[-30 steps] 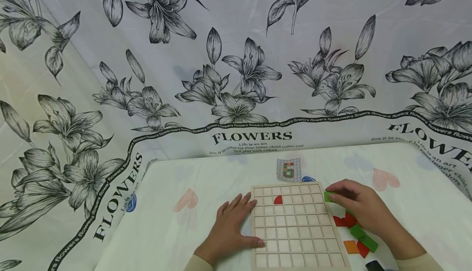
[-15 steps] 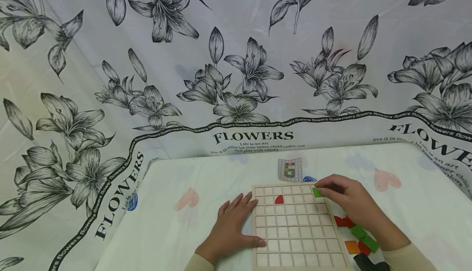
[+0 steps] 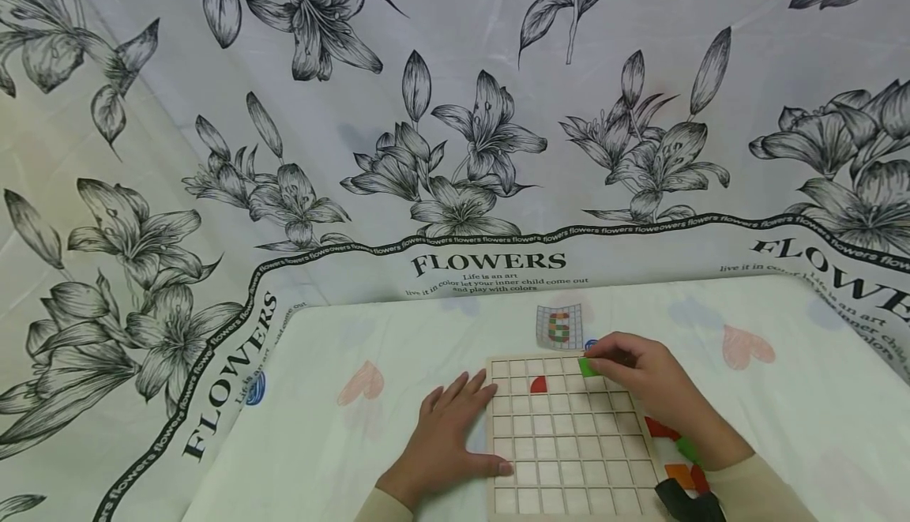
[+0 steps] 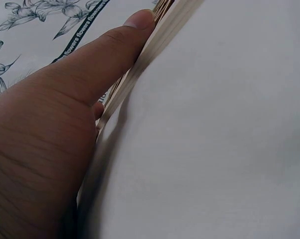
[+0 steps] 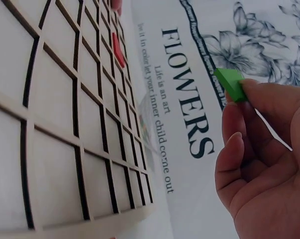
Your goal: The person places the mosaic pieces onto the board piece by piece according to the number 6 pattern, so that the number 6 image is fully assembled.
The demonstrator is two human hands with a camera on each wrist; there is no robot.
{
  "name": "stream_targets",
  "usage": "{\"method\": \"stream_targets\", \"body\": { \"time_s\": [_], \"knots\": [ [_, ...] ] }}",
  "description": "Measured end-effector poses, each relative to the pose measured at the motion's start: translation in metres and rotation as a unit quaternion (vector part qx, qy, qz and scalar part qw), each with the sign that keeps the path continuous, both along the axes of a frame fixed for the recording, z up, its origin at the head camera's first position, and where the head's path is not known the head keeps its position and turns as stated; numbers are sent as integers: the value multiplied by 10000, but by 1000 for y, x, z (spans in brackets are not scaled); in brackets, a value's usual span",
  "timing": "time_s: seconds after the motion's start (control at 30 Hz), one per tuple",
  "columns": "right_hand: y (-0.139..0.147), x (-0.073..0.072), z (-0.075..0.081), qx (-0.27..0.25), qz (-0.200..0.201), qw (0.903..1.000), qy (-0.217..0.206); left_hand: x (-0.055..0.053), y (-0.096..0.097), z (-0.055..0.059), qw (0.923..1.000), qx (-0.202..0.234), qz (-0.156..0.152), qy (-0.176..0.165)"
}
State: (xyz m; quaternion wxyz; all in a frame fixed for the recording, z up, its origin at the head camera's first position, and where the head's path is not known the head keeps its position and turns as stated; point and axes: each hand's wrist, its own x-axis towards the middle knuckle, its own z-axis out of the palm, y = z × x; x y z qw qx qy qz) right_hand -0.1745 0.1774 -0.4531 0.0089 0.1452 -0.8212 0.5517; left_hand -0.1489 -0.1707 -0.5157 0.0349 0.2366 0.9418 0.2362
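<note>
My right hand point(image 3: 650, 376) pinches a green square tile point(image 3: 587, 367) between thumb and fingertips, above the upper right part of a wooden grid board point(image 3: 554, 448). In the right wrist view the green tile point(image 5: 230, 84) is held apart from the board. A red quarter-round piece point(image 3: 539, 384) lies in a cell of the second row. Along the board's left side rests my left hand point(image 3: 444, 443), its fingers spread and fairly straight, touching the rim. The left wrist view has the thumb point(image 4: 117, 47) lying across the board's edge.
Behind the board lies a card point(image 3: 558, 327) with a coloured grid pattern. Right of the board are red pieces point(image 3: 661, 428), an orange tile point(image 3: 679, 475) and a green tile point(image 3: 687, 449), partly hidden by my right arm and a black wrist device point(image 3: 686, 502).
My right hand has carried the green tile leftward, from beside the board's upper right edge to over its upper right cells. The left hand stays at the board's left side.
</note>
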Motion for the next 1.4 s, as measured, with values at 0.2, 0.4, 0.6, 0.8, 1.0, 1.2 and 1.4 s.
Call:
{"method": "stream_targets", "body": {
  "time_s": [0.2,0.4,0.6,0.8,1.0,1.2,1.4],
  "knots": [
    [-14,-6,-3,-142,35,9998,-102,-1,-1,-1,10000,-25,-1,2],
    [-22,-8,-9,-84,54,9998,-152,-2,0,-1,10000,-18,-37,-25],
    [-28,-13,-20,33,114,9996,-237,-2,1,0,10000,-10,-35,-69],
    [-31,-18,-30,290,124,9989,-343,-2,1,0,10000,10,-38,-52],
    [-33,-22,-32,616,193,9973,-353,-2,0,-2,10000,-20,-25,15],
    [-36,-25,-35,1003,318,9939,-323,-2,-1,-2,10000,0,-30,41],
    [-38,-25,-36,1122,381,9928,-178,-2,-1,-3,10000,-23,-11,70]
  ]
}}
